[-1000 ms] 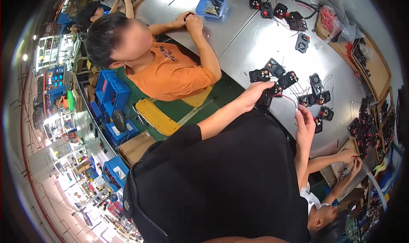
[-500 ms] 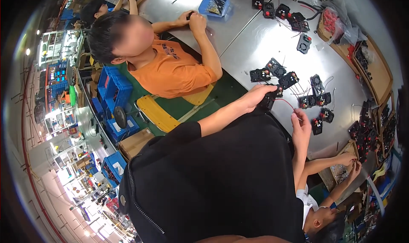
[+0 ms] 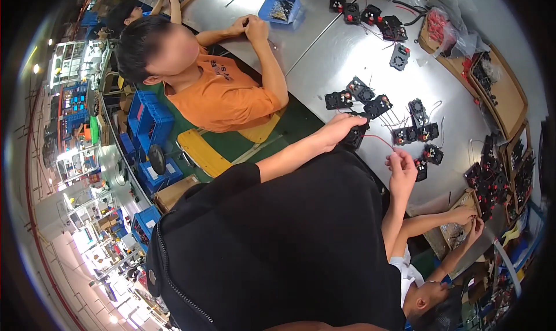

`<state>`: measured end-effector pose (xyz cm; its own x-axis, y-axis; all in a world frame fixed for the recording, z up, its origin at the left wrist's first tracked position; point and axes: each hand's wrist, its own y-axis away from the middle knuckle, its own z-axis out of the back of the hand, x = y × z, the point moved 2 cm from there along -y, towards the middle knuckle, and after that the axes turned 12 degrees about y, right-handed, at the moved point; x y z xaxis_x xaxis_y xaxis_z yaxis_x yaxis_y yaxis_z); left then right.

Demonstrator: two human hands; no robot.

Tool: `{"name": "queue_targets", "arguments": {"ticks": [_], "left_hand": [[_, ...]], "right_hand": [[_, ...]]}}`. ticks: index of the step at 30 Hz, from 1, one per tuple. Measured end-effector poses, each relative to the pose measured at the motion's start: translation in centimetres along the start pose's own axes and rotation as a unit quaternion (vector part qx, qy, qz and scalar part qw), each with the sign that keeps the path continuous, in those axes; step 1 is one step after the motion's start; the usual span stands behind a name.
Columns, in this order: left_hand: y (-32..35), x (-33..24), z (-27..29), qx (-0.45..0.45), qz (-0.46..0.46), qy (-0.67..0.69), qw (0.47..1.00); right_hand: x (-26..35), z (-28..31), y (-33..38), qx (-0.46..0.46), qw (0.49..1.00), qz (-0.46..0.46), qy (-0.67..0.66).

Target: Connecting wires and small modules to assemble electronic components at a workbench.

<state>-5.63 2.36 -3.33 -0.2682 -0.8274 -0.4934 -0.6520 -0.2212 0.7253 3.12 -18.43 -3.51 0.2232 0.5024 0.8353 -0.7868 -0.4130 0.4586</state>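
Observation:
My left hand (image 3: 339, 129) is closed around a small black plastic unit (image 3: 355, 135) at the near edge of the metal table. Its thumb lies across the top and hides part of it. From that unit a thin red wire (image 3: 379, 139) runs to the right. Between thumb and fingertips of my right hand (image 3: 402, 171), the wire's far end is pinched. Just beyond my left hand lie similar black units (image 3: 377, 106) with red and white parts and loose wires. Another group (image 3: 417, 133) sits beyond my right hand.
More black units (image 3: 392, 28) and a blue bin of small parts (image 3: 280, 8) stand farther off. Cardboard trays (image 3: 503, 99) line the right side. A co-worker in orange (image 3: 223, 96) sits at left; another person's hands (image 3: 470, 218) work over a parts box at right.
The whole view has shifted slightly, moving the scene left. My left hand still holds the black unit, and my right hand still pinches the red wire, its fingers a little more curled.

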Motion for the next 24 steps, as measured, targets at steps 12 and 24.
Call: {"name": "queue_targets", "arguments": {"ticks": [12, 24], "left_hand": [[-1.3, 1.3, 0.7, -0.079, -0.145, -0.106, 0.981], [-1.9, 5.4, 2.6, -0.136, -0.170, -0.178, 0.960]], "right_hand": [[-0.8, 3.4, -1.2, -0.028, 0.999, 0.026, 0.036], [-4.3, 4.4, -1.4, 0.028, 0.999, 0.025, -0.027]]}}
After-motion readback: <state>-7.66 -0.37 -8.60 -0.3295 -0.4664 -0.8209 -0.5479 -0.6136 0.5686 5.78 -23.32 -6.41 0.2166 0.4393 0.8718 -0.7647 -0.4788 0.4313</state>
